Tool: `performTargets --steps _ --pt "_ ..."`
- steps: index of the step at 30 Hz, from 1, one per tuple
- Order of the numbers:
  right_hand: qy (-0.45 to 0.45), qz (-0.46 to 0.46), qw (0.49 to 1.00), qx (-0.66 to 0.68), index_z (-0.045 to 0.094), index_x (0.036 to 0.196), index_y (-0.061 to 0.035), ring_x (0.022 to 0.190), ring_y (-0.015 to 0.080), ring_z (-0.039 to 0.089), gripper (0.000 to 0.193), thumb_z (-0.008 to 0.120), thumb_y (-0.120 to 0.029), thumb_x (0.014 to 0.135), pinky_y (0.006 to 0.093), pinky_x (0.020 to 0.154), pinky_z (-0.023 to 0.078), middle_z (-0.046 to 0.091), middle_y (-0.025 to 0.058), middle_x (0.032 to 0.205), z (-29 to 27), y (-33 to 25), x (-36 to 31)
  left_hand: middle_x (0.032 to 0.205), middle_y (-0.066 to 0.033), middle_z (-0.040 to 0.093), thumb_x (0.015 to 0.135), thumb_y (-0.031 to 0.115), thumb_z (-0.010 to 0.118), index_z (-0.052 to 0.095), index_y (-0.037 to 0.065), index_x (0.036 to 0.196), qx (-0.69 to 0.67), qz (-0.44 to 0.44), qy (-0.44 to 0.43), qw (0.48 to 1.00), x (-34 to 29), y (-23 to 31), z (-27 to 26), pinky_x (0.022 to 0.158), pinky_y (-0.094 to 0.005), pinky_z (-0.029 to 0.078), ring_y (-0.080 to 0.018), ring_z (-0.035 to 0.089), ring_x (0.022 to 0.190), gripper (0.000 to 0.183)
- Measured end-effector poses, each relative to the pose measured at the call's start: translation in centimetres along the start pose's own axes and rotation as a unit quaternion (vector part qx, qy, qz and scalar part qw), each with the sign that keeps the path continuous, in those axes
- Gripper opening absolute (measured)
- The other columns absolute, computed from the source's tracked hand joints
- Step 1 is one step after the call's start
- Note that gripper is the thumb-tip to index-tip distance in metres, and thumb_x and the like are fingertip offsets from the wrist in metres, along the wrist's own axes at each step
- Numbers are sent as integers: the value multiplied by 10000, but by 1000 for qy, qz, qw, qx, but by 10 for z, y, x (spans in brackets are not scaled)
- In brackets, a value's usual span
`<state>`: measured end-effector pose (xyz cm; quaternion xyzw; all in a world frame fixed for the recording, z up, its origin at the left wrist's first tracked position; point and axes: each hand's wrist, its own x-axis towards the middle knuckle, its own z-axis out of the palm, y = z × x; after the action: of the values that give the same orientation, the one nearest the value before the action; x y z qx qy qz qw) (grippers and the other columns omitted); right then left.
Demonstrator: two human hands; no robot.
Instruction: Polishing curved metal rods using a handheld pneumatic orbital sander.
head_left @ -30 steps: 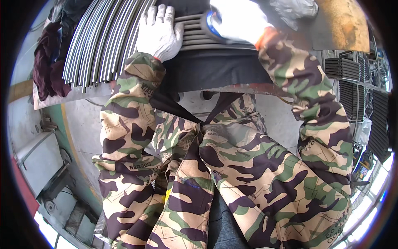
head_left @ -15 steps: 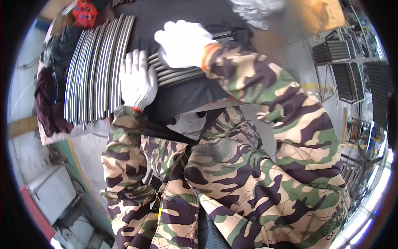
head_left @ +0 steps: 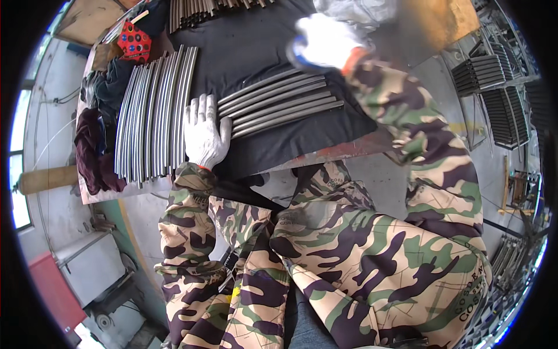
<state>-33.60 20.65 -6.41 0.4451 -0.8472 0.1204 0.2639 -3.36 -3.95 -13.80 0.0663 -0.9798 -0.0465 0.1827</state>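
Observation:
My left hand (head_left: 204, 135), in a white knit glove, lies flat with fingers stretched out. It sits between the long row of shiny metal rods (head_left: 152, 116) and a smaller set of rods (head_left: 273, 103), next to the ends of both. The smaller set fans out to the right over the black cloth (head_left: 244, 55). My right hand (head_left: 326, 42), also gloved in white, is over the far right of the cloth, beyond those rods. Glare and motion smear its fingers. A dark blue edge shows along its left side, too blurred to name.
More rods (head_left: 203, 13) lie at the table's far side. A red piece with dark and blue dots (head_left: 135, 42) and crumpled dark cloths (head_left: 93, 148) lie at the left. Clear plastic (head_left: 363, 11) is at the far right; racks of dark bars (head_left: 482, 72) stand beyond the table.
My right hand has moved right, off the smaller set of rods, which now shows more fully. My left hand stays flat beside the rods. The whole view has shifted slightly.

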Motion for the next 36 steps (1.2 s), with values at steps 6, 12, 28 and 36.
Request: performTargets --steps 6,12,28,36 --pt "-259 185 944 -84 667 1336 -121 1168 420 703 506 641 -460 962 499 1001 569 710 224 1254 -104 66 -20 1592 -319 476 907 536 730 484 -71 1543 -21 17 -19 999 0 0 -16 1287 -573 252 -496 394 1516 913" --pt "-261 212 935 -118 663 1311 -142 1182 423 691 483 633 -498 986 508 997 567 683 220 1266 -106 105 -60 1608 -303 456 794 556 836 443 -54 1576 -55 73 -62 994 -14 -26 -29 1310 -567 239 -474 375 1537 1066" --pt "-105 -61 985 121 660 1311 -40 1263 392 633 496 734 -343 926 486 1091 503 686 190 1317 -55 -41 -60 1675 -305 365 804 471 832 390 7 1637 -49 -9 -57 997 -19 -27 -39 1318 -554 210 -484 290 1584 1051" --pt "-228 -131 958 111 416 1592 5 1507 495 399 869 758 -396 901 617 1254 312 455 272 1607 -77 -74 -87 1611 -313 437 824 599 784 461 -46 1565 -43 18 -18 999 -18 -25 -49 1310 -575 232 -481 362 1540 1035"
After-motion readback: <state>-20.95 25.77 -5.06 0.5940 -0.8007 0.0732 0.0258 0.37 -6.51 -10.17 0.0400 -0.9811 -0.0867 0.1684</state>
